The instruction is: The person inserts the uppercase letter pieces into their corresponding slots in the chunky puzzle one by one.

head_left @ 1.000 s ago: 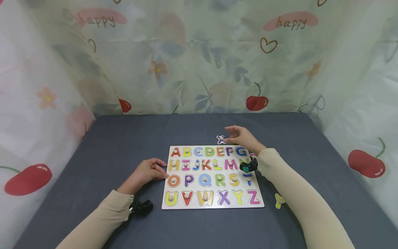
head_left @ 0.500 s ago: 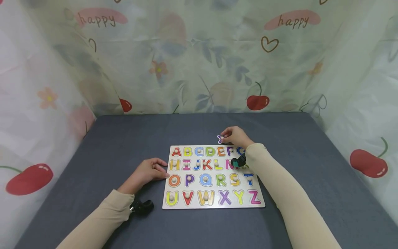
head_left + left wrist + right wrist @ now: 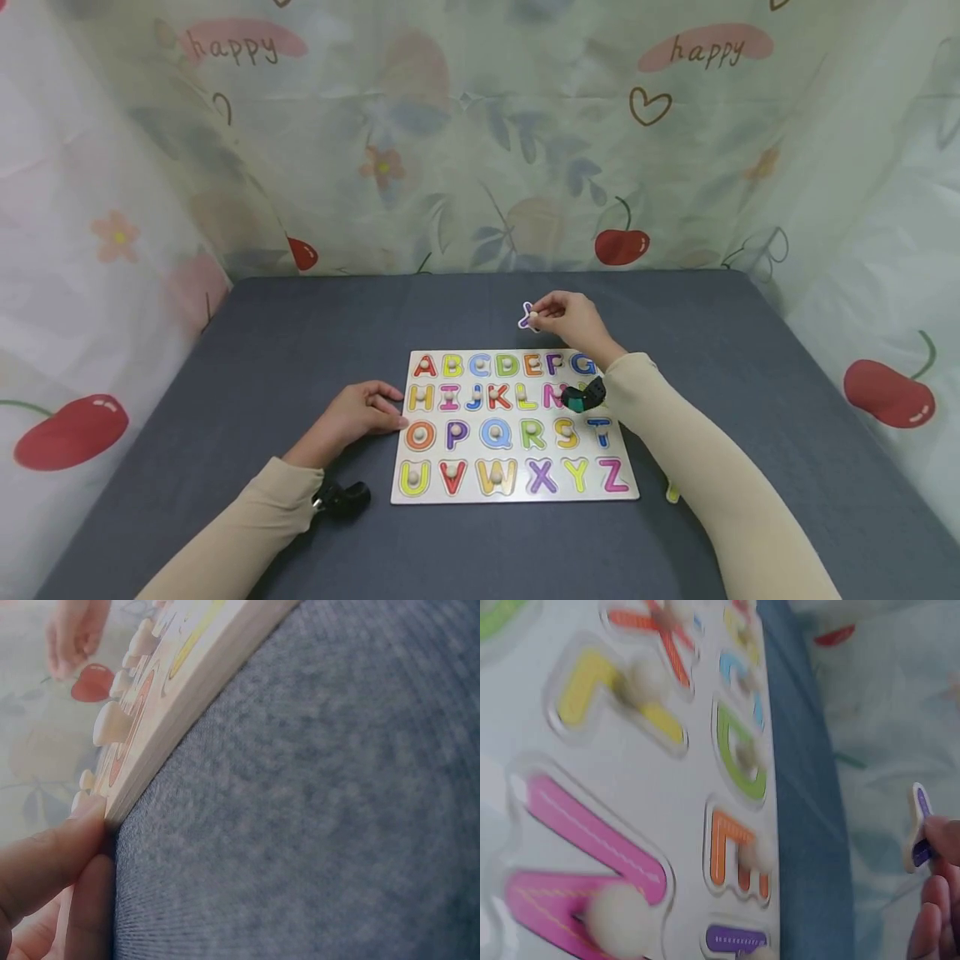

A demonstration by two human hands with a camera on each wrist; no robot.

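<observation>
My right hand [image 3: 576, 321] pinches the purple letter X puzzle piece [image 3: 524, 317] between thumb and fingers, above the far side of the puzzle board. The right wrist view shows this X piece [image 3: 919, 814] on edge at the fingertips. The alphabet puzzle board [image 3: 480, 417] lies flat on the table, with knobbed letters in most recesses. Its X recess [image 3: 542, 477], Y recess [image 3: 575, 476] and Z recess [image 3: 613, 475] show no knobs. My left hand [image 3: 365, 410] rests against the board's left edge with relaxed fingers; thumb [image 3: 60, 851] and a finger touch it in the left wrist view.
A yellow letter piece [image 3: 672, 492] lies right of the board, mostly hidden by my right sleeve [image 3: 697, 458]. The dark grey cloth [image 3: 337, 321] covers the table. Printed curtains [image 3: 465, 167] stand behind and at both sides.
My right hand has closed its fingers on the X piece lying behind the board and lifted it up, slightly away from the board. The left hand stays in place.
</observation>
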